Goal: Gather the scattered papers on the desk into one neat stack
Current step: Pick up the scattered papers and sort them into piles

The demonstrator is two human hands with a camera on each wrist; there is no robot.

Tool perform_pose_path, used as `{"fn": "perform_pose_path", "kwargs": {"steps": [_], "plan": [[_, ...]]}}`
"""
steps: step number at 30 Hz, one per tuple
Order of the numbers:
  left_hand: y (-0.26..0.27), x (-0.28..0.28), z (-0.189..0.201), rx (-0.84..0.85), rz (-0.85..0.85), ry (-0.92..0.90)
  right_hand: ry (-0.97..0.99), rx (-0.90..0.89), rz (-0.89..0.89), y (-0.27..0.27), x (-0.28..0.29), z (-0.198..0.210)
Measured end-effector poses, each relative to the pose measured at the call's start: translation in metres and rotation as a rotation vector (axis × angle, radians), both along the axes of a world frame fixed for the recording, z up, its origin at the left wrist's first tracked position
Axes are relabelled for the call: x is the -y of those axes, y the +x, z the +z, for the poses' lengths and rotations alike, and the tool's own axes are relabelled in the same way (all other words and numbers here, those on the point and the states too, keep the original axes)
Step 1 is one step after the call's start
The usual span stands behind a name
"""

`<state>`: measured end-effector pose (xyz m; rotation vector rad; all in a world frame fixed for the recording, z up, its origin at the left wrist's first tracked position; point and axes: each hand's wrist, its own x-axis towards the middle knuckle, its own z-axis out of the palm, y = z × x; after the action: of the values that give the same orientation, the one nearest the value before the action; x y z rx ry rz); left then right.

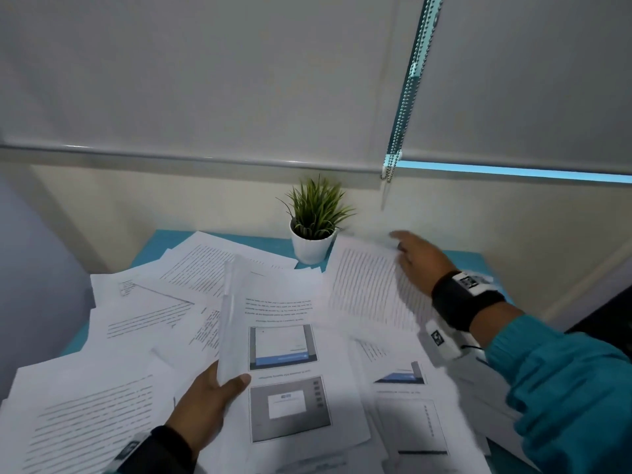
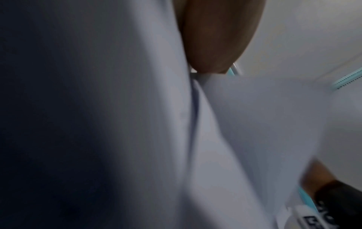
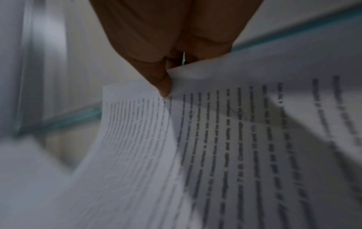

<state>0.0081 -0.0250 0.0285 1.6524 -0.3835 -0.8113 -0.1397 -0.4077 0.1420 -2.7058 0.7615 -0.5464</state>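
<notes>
While pinching the far edge of a text sheet [image 3: 225, 131], right hand [image 1: 419, 260] fingers [image 3: 156, 74] closed narrowly on that one page, lifting its corner off the pile beside the potted plant [image 1: 313, 220], likely to peel it free without dragging the neighbours. Left hand [image 1: 208, 401] curled round a gathered bundle of sheets [image 1: 232, 319], thumb across the front, bundle held upright above the bench [image 1: 164, 241], probably to keep collected pages together and clear of the loose ones. Left wrist view mostly blurred white paper, grip detail hard to read there. Scattered papers [image 1: 284, 381] spread over nearly the whole bench, overlapping at odd angles, some with printed screenshots, some with plain text. Much gathering yet to do, by the look of it.
</notes>
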Motion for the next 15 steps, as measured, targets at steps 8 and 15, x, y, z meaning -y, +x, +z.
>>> {"fn": "perform_pose_path", "kwargs": {"steps": [8, 15], "plan": [[0.0, 0.003, 0.005, -0.089, 0.008, -0.025, 0.061, 0.4, -0.317, -0.059, -0.014, 0.086], [0.0, 0.004, 0.003, 0.043, 0.08, -0.014, 0.428, 0.269, -0.342, -0.045, -0.052, 0.013]]}}
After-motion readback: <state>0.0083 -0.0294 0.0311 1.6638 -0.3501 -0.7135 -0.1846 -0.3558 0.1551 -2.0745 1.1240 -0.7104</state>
